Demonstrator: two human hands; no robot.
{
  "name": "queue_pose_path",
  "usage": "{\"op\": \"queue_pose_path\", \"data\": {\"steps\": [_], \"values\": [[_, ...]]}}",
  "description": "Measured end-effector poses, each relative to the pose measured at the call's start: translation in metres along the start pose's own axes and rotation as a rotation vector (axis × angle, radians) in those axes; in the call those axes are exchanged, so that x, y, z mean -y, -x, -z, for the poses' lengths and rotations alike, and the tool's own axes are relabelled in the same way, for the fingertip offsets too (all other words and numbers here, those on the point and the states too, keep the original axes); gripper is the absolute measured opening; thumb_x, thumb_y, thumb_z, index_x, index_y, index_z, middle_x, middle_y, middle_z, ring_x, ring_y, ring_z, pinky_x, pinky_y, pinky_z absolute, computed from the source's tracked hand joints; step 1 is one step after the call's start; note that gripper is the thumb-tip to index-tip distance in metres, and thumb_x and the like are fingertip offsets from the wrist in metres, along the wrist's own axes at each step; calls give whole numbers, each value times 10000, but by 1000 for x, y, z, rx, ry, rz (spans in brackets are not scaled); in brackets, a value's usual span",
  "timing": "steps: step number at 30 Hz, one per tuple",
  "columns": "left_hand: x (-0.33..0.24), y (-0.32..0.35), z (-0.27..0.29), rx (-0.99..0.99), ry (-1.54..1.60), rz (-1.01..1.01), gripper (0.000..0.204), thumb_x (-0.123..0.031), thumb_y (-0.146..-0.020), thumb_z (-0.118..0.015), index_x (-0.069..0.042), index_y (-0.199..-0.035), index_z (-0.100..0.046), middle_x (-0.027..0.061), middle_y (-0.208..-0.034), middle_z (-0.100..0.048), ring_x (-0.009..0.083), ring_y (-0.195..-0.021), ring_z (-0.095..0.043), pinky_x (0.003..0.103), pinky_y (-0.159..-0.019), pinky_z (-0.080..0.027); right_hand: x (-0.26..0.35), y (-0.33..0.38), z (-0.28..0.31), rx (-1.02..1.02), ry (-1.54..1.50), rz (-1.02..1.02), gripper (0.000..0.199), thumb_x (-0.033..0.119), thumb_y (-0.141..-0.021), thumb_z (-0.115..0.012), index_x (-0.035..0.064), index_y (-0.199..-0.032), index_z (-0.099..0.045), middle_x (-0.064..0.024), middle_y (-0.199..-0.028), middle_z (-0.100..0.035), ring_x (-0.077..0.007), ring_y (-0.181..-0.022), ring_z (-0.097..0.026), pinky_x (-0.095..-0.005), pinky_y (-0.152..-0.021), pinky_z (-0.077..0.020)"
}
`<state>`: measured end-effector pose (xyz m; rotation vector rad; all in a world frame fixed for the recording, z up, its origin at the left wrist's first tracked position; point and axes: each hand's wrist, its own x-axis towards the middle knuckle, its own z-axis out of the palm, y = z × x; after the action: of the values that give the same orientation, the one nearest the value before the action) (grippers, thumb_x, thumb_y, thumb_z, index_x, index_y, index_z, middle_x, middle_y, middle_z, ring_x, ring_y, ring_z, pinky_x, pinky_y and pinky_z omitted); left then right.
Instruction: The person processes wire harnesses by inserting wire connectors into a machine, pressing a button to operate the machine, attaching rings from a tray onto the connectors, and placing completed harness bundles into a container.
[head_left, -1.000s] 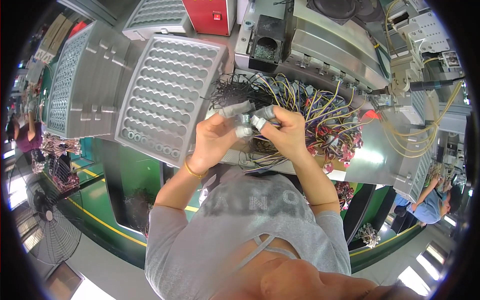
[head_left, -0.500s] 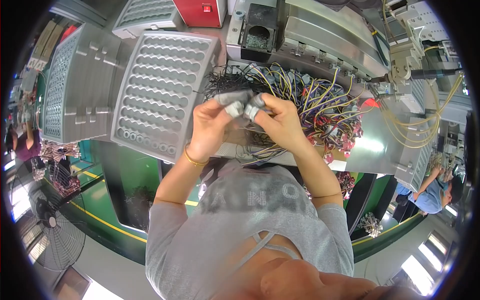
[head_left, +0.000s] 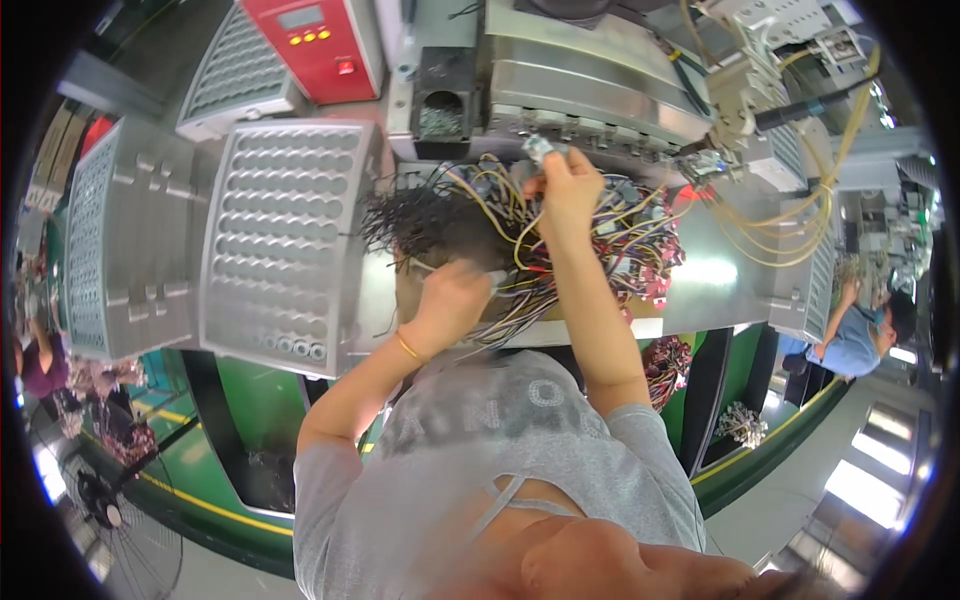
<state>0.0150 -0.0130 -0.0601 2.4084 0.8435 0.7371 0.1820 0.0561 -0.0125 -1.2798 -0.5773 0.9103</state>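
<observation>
My right hand (head_left: 568, 195) is raised over the far side of the wire heap, close to the metal machine front. Its fingers are closed on a small silvery-white piece (head_left: 538, 150) whose exact kind I cannot make out. My left hand (head_left: 448, 305) is low at the near left of the heap, over a dark bundle of thin wires (head_left: 445, 235). Motion smears its fingers; a small pale thing (head_left: 497, 280) shows at their tips, and whether they grip it I cannot tell. Yellow, black, purple and red wires (head_left: 610, 225) with small connectors lie heaped under and between both hands.
A grey tray (head_left: 345, 225) with rows of round pockets stands left, a few rings in its near row. More such trays (head_left: 130, 240) lie beyond. A red box (head_left: 318, 50), a black holder (head_left: 443, 120) and a steel machine (head_left: 600, 80) line the back. Yellow cables (head_left: 825, 200) hang right.
My hands, together before, have parted: the right went up and away with a small piece, the left down toward me. The whole view has shifted.
</observation>
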Motion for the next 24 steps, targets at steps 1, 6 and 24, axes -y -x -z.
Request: {"op": "queue_pose_path", "data": {"steps": [1, 6, 24], "values": [[2, -2, 1, 2, 16, -24, 261, 12, -659, -592, -36, -912, -634, 85, -695, -553, 247, -650, -525, 287, -567, -434, -2, -3, -1, 9, -8, 4, 77, 57, -768, -543, 2, -714, -552, -51, -593, -556, -114, -390, -487, -233, -356, -370], [-9, -11, 17, 37, 654, 469, 228, -22, -704, -599, -66, -922, -647, 67, -644, -561, 149, -533, -527, 238, -514, -412, 0, 5, -11, 42, -100, -31, 107, 65, -767, -538, -41, -756, -533, -99, -676, -585, -167, -437, -564, -269, -397, -467], [-4, -12, 75, -323, 180, 145, 267, 60, -609, -612, -67, -841, -651, 60, -657, -534, 216, -584, -494, 308, -508, -403, 33, 65, 8, 691, 699, 683, 286, 37, -712, -606, 9, -997, -596, -113, -722, -590, -226, -627, -576, -283, -581, -459]]}}
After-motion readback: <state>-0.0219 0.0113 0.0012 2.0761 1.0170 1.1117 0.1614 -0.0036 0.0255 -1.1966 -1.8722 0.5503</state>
